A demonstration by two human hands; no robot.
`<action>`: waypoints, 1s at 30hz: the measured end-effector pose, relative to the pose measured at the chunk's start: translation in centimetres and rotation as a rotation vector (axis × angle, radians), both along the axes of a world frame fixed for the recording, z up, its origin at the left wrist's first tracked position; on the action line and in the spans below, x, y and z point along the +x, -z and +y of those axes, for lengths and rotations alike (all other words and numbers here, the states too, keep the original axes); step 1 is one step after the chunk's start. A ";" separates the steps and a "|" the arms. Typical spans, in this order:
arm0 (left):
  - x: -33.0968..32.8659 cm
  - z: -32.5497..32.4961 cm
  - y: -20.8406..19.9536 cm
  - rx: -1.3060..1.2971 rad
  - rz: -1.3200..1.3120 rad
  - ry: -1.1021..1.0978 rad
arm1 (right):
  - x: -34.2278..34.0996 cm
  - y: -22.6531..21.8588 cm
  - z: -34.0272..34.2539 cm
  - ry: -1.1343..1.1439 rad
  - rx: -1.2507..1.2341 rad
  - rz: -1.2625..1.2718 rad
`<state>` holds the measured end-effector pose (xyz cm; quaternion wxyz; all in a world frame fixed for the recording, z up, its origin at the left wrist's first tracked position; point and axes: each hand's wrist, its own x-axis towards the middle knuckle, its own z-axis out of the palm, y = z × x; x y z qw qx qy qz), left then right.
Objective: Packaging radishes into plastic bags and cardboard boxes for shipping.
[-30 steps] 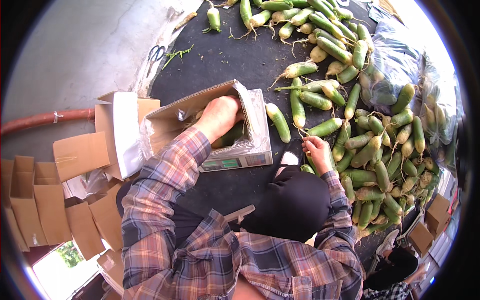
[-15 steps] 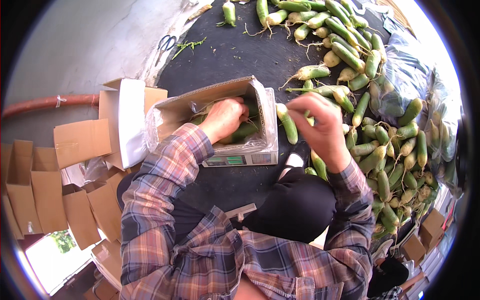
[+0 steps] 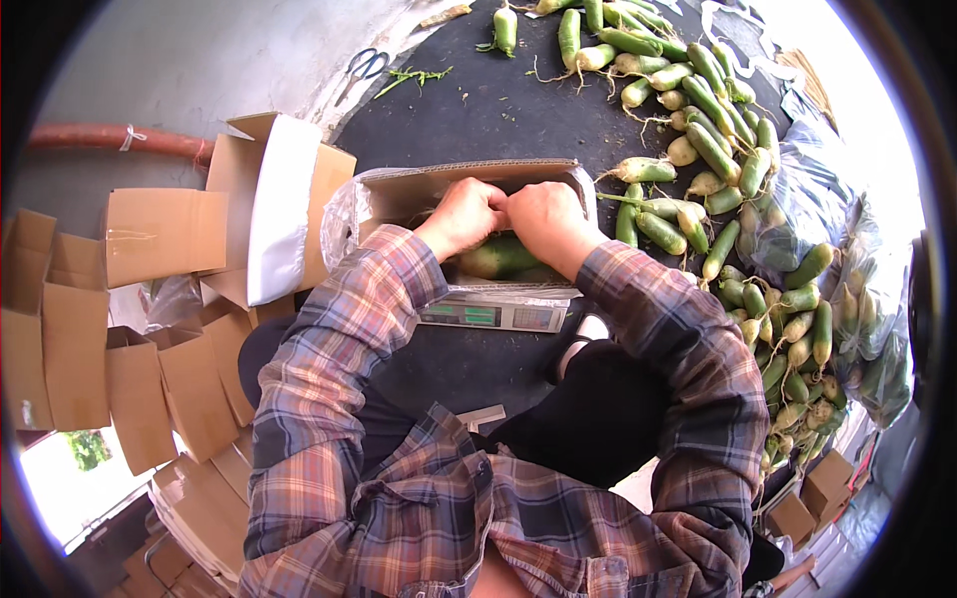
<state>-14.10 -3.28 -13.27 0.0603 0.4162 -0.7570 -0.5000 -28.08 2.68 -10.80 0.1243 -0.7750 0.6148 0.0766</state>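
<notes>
An open cardboard box (image 3: 469,177) lined with clear plastic stands on a digital scale (image 3: 513,316) in front of me. Green-and-white radishes (image 3: 498,259) lie inside it. Over the box my left hand (image 3: 462,215) has its fingers curled together. My right hand (image 3: 548,221) is also closed, its fingertips meeting those of the left. Whatever the fingers pinch is hidden behind the knuckles. Both hands are above the radishes, within the box's walls.
A large heap of radishes (image 3: 713,145) spreads along the right, beside clear plastic bags (image 3: 802,204) of more. Several cardboard boxes (image 3: 164,239) stand at the left. Scissors (image 3: 361,72) and green leaf trimmings (image 3: 414,77) lie by the wall. A red pipe (image 3: 80,137) runs along it.
My right hand has moved left from beside the radish heap into the box, meeting my left hand. The radish near that hand's fingers is gone from its spot beside the box. The view has shifted.
</notes>
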 end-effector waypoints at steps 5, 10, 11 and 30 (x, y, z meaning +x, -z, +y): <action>3.4 -1.5 -1.3 0.175 0.136 0.029 | 0.9 -3.1 0.3 -0.123 -0.059 0.128; 8.4 -2.5 0.5 0.043 -0.168 0.072 | 0.9 -4.0 0.4 -0.200 -0.070 0.449; 8.4 -2.3 0.5 -0.149 -0.340 0.183 | 0.7 -3.9 0.5 -0.201 -0.069 0.449; 7.9 -1.2 -1.0 0.091 -0.351 0.029 | -3.3 -4.2 3.6 -0.153 -0.324 -0.152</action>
